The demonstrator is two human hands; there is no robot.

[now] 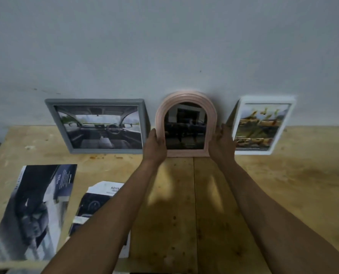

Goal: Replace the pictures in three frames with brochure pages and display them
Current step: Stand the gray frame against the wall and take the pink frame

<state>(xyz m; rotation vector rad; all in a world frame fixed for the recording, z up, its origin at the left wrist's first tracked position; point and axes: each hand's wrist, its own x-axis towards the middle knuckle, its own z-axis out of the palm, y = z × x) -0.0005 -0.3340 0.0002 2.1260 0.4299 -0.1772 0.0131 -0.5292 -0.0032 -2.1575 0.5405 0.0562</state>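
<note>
Three frames lean upright against the wall at the back of the wooden table (283,184). The pink arched frame (186,97) in the middle holds a dark picture. My left hand (155,147) grips its lower left side and my right hand (222,143) grips its lower right side. Left of it stands a grey rectangular frame (52,113) with a car interior picture. To the right, a white frame (287,121) with a yellowish picture leans tilted.
A large brochure (36,210) with a dark car image lies at the table's front left. Beside it lie loose brochure pages (97,202), partly hidden under my left forearm. The grey wall (164,46) rises directly behind the frames.
</note>
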